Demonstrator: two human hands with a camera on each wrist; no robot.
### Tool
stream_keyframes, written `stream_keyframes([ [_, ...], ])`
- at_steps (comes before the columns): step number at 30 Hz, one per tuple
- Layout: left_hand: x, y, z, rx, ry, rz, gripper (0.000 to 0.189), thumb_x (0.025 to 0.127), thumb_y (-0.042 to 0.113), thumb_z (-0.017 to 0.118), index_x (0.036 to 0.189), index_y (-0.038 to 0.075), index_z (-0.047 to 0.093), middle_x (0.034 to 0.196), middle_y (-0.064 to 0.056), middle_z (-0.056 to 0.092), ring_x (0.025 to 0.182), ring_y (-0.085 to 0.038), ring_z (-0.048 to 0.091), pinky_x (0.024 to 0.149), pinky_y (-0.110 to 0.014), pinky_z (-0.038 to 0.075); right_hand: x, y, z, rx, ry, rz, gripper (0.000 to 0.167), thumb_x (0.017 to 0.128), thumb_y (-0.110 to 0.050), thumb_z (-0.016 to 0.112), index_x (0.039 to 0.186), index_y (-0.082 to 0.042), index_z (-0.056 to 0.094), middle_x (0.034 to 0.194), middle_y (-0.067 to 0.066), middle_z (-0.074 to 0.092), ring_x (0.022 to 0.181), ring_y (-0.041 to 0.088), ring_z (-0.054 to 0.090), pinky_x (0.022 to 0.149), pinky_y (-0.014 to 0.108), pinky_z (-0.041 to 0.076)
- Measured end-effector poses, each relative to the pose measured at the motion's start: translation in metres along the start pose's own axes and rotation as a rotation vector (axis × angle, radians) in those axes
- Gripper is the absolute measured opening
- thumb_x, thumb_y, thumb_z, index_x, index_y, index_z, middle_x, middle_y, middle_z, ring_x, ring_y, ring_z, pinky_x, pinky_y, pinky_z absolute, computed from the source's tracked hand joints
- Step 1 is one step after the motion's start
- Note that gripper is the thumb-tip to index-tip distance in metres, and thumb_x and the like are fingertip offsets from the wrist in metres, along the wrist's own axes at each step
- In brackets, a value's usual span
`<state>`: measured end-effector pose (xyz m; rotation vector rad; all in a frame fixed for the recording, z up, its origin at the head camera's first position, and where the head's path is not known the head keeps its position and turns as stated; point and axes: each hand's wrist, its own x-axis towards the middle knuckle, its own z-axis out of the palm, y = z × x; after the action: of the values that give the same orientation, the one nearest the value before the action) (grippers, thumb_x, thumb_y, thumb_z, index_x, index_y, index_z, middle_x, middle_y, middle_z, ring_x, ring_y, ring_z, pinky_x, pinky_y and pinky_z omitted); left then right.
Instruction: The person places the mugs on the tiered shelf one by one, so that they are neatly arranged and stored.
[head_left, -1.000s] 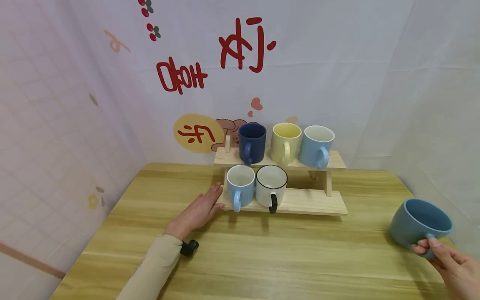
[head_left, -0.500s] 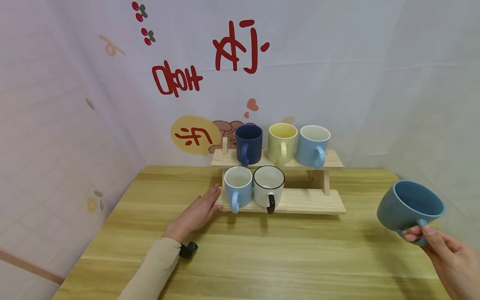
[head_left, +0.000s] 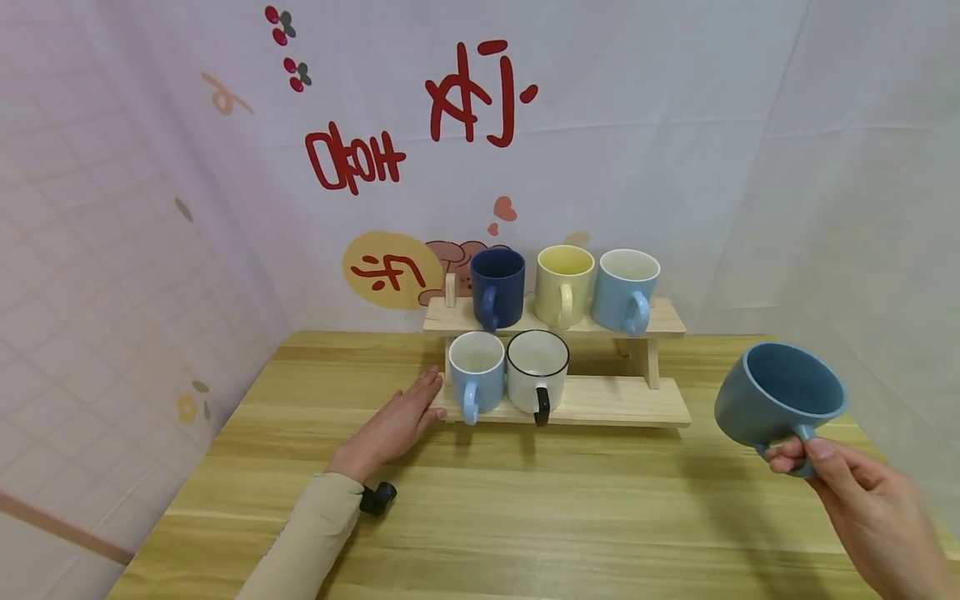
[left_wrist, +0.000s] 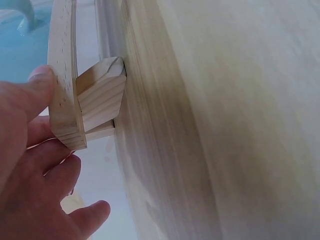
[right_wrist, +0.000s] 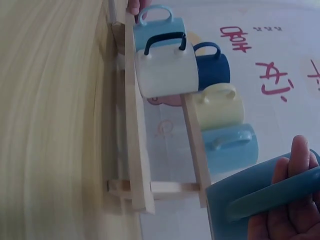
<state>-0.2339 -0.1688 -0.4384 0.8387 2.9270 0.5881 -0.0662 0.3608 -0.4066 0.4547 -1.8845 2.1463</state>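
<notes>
My right hand grips the handle of a wide teal-blue mug, holding it tilted in the air above the table's right side. The right wrist view shows the same mug with fingers curled over its handle. My left hand lies flat on the table with straight fingers touching the left end of a two-tier wooden rack. In the left wrist view the fingers press the rack's lower board. The lower tier holds a light blue mug and a white black-rimmed mug.
The upper tier carries a navy mug, a pale yellow mug and a light blue mug. The lower tier's right half is bare. The wooden table sits in a corner of white decorated cloth walls.
My right hand has lifted the teal-blue mug up and to the left, toward the rack. The left hand has stayed at the rack's left end.
</notes>
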Motion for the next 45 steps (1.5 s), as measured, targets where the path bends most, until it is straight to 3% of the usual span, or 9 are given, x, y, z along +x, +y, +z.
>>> stream_keyframes([
  [10,-0.001,-0.002,0.001,-0.004,0.000,0.014,0.064,0.109,0.031,0.053,0.157,-0.007,0.035,0.166,-0.025,0.025,0.153,-0.039,0.027,0.115,-0.067,0.030,0.012,-0.007,0.030,0.002,-0.065,-0.026,0.033,0.109,0.013,0.028,0.117,0.022,0.058,0.110,0.013,0.073,0.113,0.022,0.069,0.103,0.021,0.048],
  [20,0.002,-0.002,0.000,-0.007,-0.006,0.008,0.064,0.109,0.031,0.053,0.158,-0.006,0.033,0.167,-0.024,0.024,0.154,-0.039,0.026,0.116,-0.067,0.029,0.024,-0.008,0.056,-0.059,-0.094,0.033,0.032,0.110,0.008,0.032,0.117,0.022,0.060,0.106,0.009,0.074,0.110,0.021,0.070,0.102,0.021,0.048],
  [32,0.001,-0.002,-0.001,-0.022,-0.001,0.020,0.065,0.109,0.031,0.053,0.158,-0.006,0.033,0.167,-0.024,0.024,0.154,-0.039,0.026,0.116,-0.067,0.028,0.032,0.007,0.079,-0.092,-0.103,0.055,0.030,0.110,0.006,0.037,0.116,0.019,0.063,0.101,0.012,0.076,0.108,0.020,0.070,0.100,0.020,0.047],
  [45,0.001,-0.003,0.000,-0.015,-0.003,0.020,0.065,0.109,0.031,0.053,0.159,-0.005,0.033,0.167,-0.023,0.024,0.154,-0.039,0.026,0.116,-0.066,0.029,0.041,0.014,0.107,-0.312,-0.056,0.137,0.031,0.112,-0.009,0.045,0.110,0.013,0.067,0.098,0.017,0.075,0.102,0.015,0.070,0.096,0.016,0.047],
])
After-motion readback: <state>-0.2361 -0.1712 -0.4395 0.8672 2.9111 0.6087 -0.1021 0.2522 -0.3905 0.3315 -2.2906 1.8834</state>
